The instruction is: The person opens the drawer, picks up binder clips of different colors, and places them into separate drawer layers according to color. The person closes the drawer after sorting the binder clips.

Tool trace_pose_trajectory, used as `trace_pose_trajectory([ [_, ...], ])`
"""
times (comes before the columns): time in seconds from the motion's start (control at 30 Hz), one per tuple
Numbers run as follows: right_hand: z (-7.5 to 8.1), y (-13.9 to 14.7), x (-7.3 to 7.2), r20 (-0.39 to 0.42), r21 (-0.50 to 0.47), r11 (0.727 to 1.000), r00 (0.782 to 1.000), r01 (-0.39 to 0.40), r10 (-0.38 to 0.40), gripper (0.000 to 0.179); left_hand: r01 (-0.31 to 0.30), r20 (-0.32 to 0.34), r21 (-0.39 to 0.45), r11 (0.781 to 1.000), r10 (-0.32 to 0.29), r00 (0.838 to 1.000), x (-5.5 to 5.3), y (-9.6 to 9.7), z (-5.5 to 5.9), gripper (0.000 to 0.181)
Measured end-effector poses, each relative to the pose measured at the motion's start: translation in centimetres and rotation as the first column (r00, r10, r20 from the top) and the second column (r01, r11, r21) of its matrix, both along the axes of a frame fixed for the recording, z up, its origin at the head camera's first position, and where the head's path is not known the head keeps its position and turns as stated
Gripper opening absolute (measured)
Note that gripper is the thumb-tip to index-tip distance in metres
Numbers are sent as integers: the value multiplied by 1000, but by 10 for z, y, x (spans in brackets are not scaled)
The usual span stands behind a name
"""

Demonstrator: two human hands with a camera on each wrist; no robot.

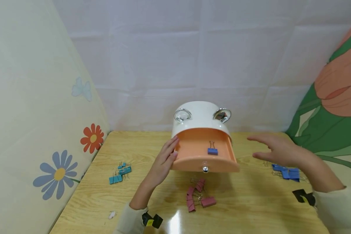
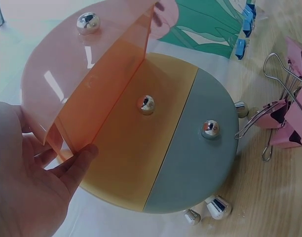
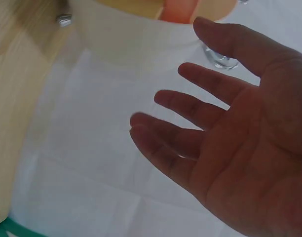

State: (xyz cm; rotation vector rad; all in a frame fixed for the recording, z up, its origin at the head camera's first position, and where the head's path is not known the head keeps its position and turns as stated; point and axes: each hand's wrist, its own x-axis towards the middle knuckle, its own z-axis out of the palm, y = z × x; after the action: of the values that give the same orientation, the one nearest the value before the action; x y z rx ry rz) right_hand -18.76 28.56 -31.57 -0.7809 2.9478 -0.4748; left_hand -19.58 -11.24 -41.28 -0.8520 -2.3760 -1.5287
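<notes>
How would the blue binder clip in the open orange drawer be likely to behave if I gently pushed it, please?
The blue binder clip would probably slide rather than roll, since its body looks angular. It may slip easily because the orange drawer looks smooth. It is likely light, being much smaller than the drawer.

1. A small screened-off booth; which kind of building holds it cannot be told.
2. Twelve o'clock: creased white cloth backdrop.
3. Nine o'clock: cream flower-printed panel; three o'clock: coral-and-green flower-printed panel.
4. Six o'clock: pale wood-grain worktop.
</notes>
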Motion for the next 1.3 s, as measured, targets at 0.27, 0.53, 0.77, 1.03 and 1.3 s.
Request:
trace_pose_trajectory([
  [0.27, -36, 38, 2, 2, 41, 994, 995, 100, -101, 62, -7, 27, 6, 1000, 7, 1000, 0, -1, 0, 48],
  [0.53, -81, 75, 7, 66, 62, 977, 976, 205, -209, 59, 2, 10, 18, 1000, -2, 1000, 1, -2, 1, 47],
  [0.77, -111, 93, 7, 91, 65, 971, 967, 231, -236, 53, 3, 7, 13, 1000, -3, 1000, 1, -1, 3, 48],
  [1.03, -126, 101, 9, 86, 41, 970, 966, 240, -242, 49, -1, 28, 5, 1000, 1, 1000, 1, 0, 3, 48],
  [1.3, -133, 106, 9, 71, 59, 967, 965, 250, -253, 45, -1, 35, 15, 1000, 0, 999, 2, 0, 2, 48],
])
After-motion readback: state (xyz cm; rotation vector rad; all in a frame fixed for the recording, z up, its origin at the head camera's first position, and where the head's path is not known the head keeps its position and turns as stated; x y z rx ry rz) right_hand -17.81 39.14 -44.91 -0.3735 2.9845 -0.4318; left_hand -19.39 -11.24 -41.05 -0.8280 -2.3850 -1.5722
